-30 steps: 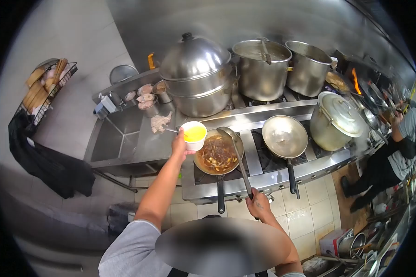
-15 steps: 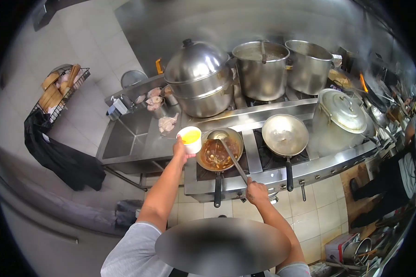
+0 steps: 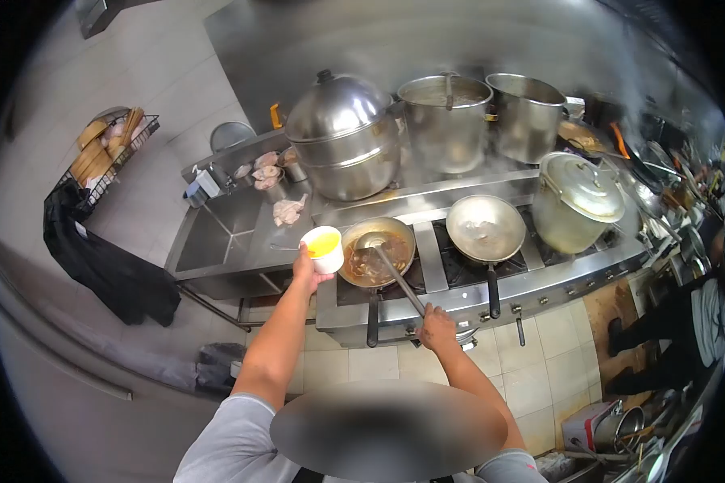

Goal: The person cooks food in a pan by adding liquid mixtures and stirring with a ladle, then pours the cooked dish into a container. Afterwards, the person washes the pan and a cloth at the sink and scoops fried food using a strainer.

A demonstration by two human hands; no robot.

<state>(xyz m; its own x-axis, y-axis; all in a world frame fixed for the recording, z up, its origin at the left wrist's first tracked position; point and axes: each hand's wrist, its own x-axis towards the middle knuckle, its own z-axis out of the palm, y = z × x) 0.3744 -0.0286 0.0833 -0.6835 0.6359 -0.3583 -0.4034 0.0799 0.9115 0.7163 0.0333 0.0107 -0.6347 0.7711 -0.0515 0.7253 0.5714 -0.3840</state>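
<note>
My left hand is closed on a white bowl of yellow liquid, held just left of a frying pan. Brown sauce with pieces in it lies in that pan, which sits on the stove with its black handle toward me. My right hand grips the handle of a metal ladle; the ladle's head rests in the sauce. A second pan, with only a little shine inside, stands on the burner to the right.
Behind the pans stand a domed steamer and tall pots. A lidded pot is at the right. Raw meat lies beside the sink. Another person stands at far right, near a flame.
The ladle's head has moved from the pan's right edge to its middle and left, into the sauce. The bowl remains in my left hand. More steam shows over the stove, and the view has shifted.
</note>
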